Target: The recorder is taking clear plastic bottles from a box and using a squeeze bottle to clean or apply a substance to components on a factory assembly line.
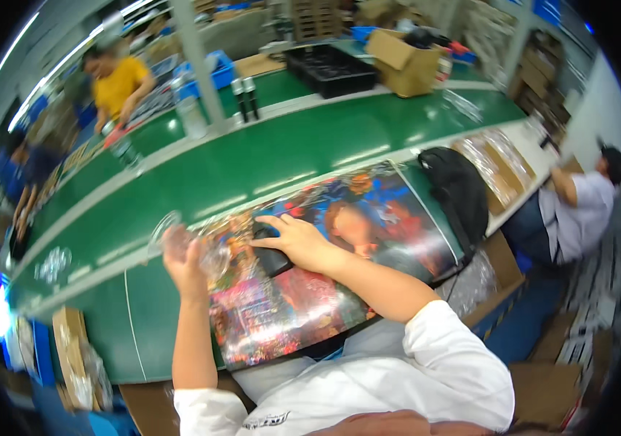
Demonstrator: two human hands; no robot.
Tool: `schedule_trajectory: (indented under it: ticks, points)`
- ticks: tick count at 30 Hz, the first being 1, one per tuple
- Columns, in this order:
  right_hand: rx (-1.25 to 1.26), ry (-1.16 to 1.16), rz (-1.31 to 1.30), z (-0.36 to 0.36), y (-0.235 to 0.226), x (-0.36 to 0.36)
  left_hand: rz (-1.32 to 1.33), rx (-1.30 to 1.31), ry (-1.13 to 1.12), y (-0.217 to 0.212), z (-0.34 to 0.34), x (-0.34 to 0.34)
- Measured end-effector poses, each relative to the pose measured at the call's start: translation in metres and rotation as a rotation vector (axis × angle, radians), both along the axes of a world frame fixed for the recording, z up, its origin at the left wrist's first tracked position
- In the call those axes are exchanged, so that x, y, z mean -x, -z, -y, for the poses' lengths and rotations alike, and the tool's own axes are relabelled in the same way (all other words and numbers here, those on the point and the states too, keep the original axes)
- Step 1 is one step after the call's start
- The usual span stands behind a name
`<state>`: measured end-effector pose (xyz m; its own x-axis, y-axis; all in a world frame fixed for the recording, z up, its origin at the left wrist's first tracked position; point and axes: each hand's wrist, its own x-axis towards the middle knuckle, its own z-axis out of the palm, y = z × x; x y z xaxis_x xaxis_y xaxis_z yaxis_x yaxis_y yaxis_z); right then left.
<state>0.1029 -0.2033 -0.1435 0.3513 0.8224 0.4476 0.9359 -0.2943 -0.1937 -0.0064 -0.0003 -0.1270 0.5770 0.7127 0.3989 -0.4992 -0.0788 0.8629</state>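
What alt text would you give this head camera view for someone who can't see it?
A person's right hand presses a small black object onto a large colourful glossy poster on a green workbench, while the left hand lifts a clear plastic film. Other workers sit along the benches.

left grip blurred w/ clear film; dark object half hidden under right grip.

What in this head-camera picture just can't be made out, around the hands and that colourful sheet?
- Left hand: motion blur; whether it grips the clear plastic film is unclear.
- Black object: the right hand covers most of it.
- Colourful printed sheet: its near edge is hidden by the forearm and white sleeve.
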Motion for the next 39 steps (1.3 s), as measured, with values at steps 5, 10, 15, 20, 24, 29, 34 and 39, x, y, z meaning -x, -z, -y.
schedule_trajectory:
  ticks: [5,10,15,20,24,29,34,39]
  points:
    - [-0.300,-0.207,-0.339,0.005,-0.027,0.018,0.068,-0.190,0.209,-0.005,0.010,0.002]
    - [-0.178,-0.460,-0.689,-0.005,-0.038,0.053,0.137,-0.254,0.391,-0.009,0.041,0.008]
    - [-0.131,-0.308,-0.622,-0.010,-0.037,0.051,0.013,-0.468,0.355,-0.002,0.052,0.009]
    - [-0.515,-0.041,-0.350,-0.002,-0.011,0.027,0.013,-0.256,0.342,-0.010,0.063,0.001]
    - [-0.813,-0.020,-0.665,0.005,-0.002,0.010,-0.087,-0.002,0.369,-0.006,0.032,0.004]
    - [-0.916,-0.050,-1.065,-0.001,0.002,0.001,-0.083,0.315,0.383,0.006,0.010,-0.003]
    - [-0.912,-0.069,-1.038,-0.001,0.002,0.004,-0.058,0.408,0.507,-0.004,0.024,-0.001]
    - [-0.832,-0.021,-0.990,0.001,-0.003,0.010,-0.013,0.555,0.546,0.008,0.013,-0.007]
